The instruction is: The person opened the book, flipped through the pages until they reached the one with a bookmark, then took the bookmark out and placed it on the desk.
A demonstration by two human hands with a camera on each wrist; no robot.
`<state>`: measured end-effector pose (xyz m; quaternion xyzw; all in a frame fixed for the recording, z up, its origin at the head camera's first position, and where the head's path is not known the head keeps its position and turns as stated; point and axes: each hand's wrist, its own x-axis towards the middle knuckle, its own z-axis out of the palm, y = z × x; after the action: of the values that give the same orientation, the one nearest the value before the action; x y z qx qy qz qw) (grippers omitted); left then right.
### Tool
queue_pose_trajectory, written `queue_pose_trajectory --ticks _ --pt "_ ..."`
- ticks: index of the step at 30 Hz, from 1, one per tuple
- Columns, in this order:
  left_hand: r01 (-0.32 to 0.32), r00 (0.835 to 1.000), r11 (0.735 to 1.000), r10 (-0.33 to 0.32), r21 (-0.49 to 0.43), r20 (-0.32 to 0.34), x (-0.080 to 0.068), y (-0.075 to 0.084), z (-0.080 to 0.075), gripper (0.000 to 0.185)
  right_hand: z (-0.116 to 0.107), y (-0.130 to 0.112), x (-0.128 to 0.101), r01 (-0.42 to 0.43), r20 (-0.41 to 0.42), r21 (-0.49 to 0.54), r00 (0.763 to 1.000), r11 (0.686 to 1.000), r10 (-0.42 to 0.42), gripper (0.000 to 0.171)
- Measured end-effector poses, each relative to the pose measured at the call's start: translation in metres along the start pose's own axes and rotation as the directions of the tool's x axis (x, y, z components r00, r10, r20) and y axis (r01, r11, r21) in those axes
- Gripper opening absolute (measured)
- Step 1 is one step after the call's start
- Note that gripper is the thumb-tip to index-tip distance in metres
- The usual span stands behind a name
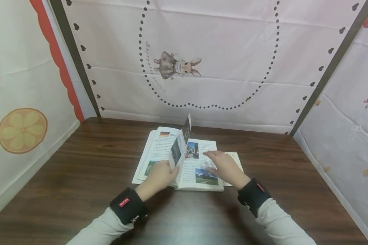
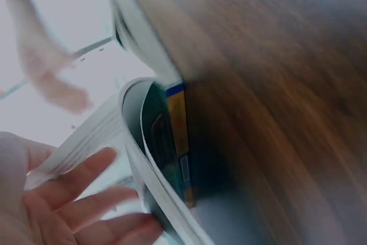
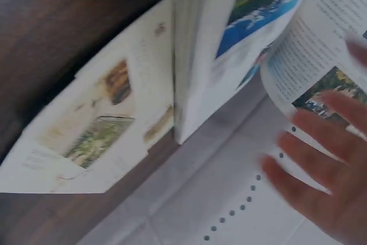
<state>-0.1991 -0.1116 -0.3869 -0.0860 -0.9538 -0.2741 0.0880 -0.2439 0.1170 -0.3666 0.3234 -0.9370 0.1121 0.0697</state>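
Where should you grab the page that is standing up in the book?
Probably at its free outer edge, pinched gently from the left. The upright page stands near the book's middle fold, the left hand is already beside it, and the right hand lies flat on the right page.

Two bare hands, the left hand [image 1: 159,176] and right hand [image 1: 226,168], emerged from long pale grey sleeves [image 1: 99,228]; each wrist wore a broad black strap [image 1: 128,206] bearing a small red label with white lettering.
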Motion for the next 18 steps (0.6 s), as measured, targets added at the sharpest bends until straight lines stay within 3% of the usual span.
queue_pose_trajectory --ticks 2,4,6,8,11,13,16,18 --pt "0.062 0.998 0.987 -0.065 -0.151 -0.012 0.0 -0.006 -0.008 0.028 0.003 0.003 -0.003 -0.039 0.19 0.022 0.981 0.999 0.034 0.073" --pt "0.093 0.993 0.965 -0.109 -0.246 -0.053 0.001 -0.013 -0.015 0.025 0.008 0.008 -0.006 -0.073 0.314 0.048 0.948 0.996 0.054 0.085" --pt "0.101 0.985 0.951 -0.137 -0.293 -0.105 0.003 -0.02 -0.02 0.022 0.012 0.012 -0.009 -0.093 0.379 0.063 0.923 0.994 0.063 0.09" --pt "0.103 0.977 0.955 -0.15 -0.278 -0.152 0.004 -0.027 -0.023 0.024 0.016 0.015 -0.011 -0.097 0.408 0.063 0.911 0.993 0.063 0.09" --pt "0.119 0.972 0.973 -0.154 -0.196 -0.175 0.003 -0.035 -0.023 0.046 0.02 0.017 -0.012 -0.075 0.422 0.043 0.905 0.996 0.05 0.089" --pt "0.103 0.976 0.988 -0.122 -0.111 -0.18 0.001 -0.038 -0.021 0.058 0.02 0.018 -0.011 -0.062 0.427 0.043 0.904 0.997 0.037 0.088" --pt "0.046 0.982 0.997 -0.034 0.063 -0.185 -0.001 -0.041 -0.018 0.072 0.019 0.018 -0.008 -0.052 0.436 0.04 0.899 0.998 0.03 0.087" --pt "-0.02 0.985 0.983 0.05 0.183 -0.164 -0.002 -0.041 -0.016 0.078 0.017 0.018 -0.006 -0.048 0.445 0.042 0.895 0.998 0.024 0.086"
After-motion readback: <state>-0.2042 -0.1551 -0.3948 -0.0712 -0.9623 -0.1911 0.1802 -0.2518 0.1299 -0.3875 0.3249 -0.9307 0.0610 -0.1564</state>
